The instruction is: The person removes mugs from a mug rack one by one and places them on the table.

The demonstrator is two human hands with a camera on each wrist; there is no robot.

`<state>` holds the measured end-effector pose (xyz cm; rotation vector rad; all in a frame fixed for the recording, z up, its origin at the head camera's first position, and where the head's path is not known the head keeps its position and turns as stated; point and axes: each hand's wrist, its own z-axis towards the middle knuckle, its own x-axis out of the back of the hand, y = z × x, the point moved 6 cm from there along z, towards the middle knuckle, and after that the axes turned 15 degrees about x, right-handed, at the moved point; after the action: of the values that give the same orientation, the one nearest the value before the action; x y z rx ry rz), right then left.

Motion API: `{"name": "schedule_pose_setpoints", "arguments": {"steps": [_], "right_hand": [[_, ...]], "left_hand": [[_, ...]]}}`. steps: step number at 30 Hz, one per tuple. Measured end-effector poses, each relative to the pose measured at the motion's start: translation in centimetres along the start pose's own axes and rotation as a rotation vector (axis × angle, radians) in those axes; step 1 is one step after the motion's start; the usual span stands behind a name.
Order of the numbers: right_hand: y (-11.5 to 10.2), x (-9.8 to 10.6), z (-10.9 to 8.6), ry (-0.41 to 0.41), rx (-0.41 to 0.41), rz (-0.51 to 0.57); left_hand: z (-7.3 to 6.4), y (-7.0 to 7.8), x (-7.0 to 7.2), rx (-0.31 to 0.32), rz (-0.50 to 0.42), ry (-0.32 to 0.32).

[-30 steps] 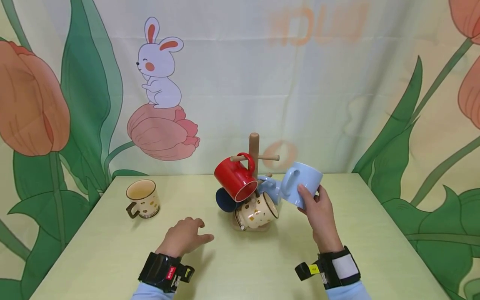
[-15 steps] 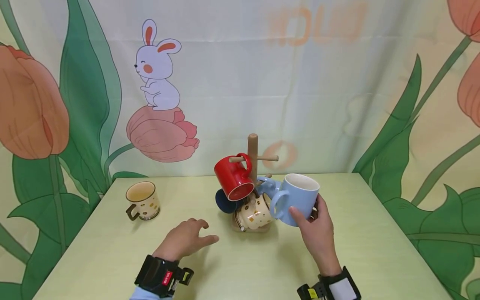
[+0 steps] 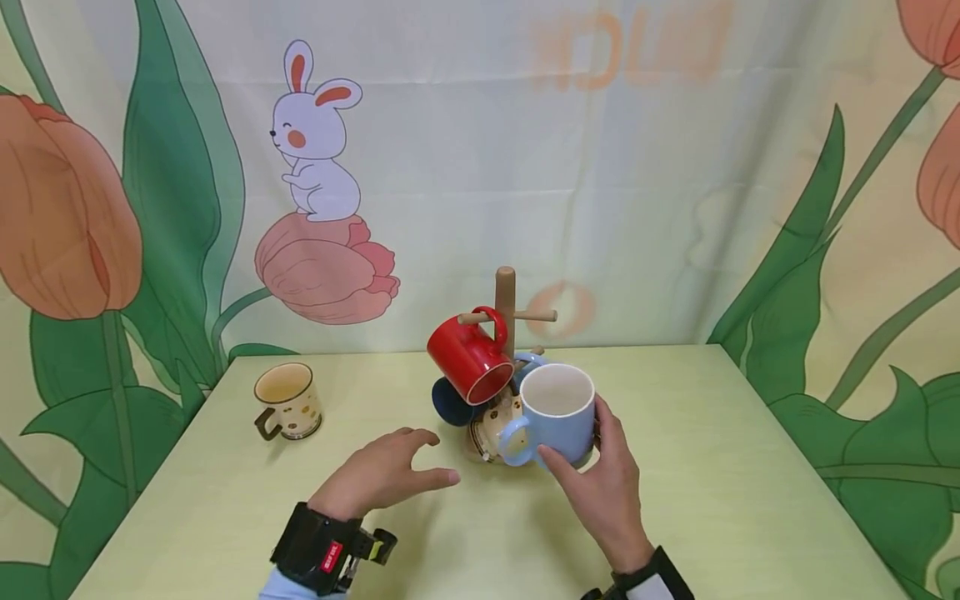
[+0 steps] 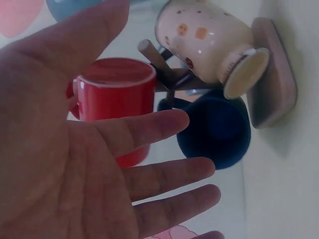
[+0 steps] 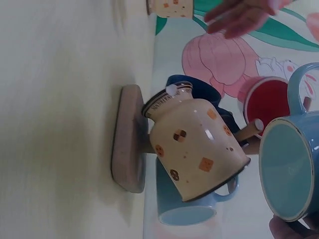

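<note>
My right hand (image 3: 603,492) grips a light blue mug (image 3: 558,429) with a white inside, thumb on its near side. The mug is upright, mouth up, its handle pointing left. It overlaps the wooden mug tree (image 3: 506,292) in the head view. My left hand (image 3: 375,475) hovers in front of the tree on the left, fingers spread, holding nothing. On the tree hang a red mug (image 3: 468,358), a dark blue mug (image 4: 214,132) and a cream patterned mug (image 5: 194,149), all tilted. A second light blue mug (image 5: 187,211) hangs behind the cream one.
A cream mug (image 3: 292,404) with a brown handle stands upright on the pale table (image 3: 187,517) at the back left. Behind the table hangs a curtain (image 3: 637,183) printed with tulips and a rabbit. An upper peg (image 3: 536,316) sticks out rightward from the tree.
My right hand has lowered the light blue mug, turned it from tilted to upright, and carried it left in front of the tree. My left hand has drifted slightly right.
</note>
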<state>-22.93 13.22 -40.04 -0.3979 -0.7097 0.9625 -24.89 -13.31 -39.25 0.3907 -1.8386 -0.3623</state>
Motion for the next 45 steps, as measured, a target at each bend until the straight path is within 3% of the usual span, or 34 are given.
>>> {"name": "schedule_pose_setpoints", "arguments": {"steps": [5, 14, 18, 24, 30, 36, 41, 45], "right_hand": [[-0.8, -1.0, -0.5, -0.027, 0.077, -0.080], [-2.1, -2.9, -1.1, -0.134, 0.140, -0.133], [-2.6, -3.4, -1.2, -0.165, 0.174, -0.144], [-3.1, -3.6, -1.3, -0.159, 0.266, -0.155], [-3.3, -3.8, -1.2, -0.145, 0.335, -0.162], [-3.2, -3.9, -1.0, -0.196, 0.283, -0.171], [-2.8, -3.7, -0.7, -0.277, 0.215, -0.163], [-1.9, -2.3, -0.1, -0.238, 0.213, -0.183]], "left_hand": [[-0.8, 1.5, 0.2, -0.070, -0.053, -0.046], [-2.1, 4.1, 0.0, -0.337, -0.161, -0.135], [-2.2, 4.6, -0.3, -0.389, -0.163, -0.160], [-2.1, 4.7, -0.4, -0.397, -0.158, -0.163], [-2.0, 4.4, -0.5, -0.366, -0.244, -0.208], [-2.1, 4.2, -0.2, -0.393, -0.279, -0.142], [-2.2, 3.5, 0.4, -0.372, -0.292, -0.121], [-2.2, 2.6, 1.0, -0.342, -0.285, -0.133]]}}
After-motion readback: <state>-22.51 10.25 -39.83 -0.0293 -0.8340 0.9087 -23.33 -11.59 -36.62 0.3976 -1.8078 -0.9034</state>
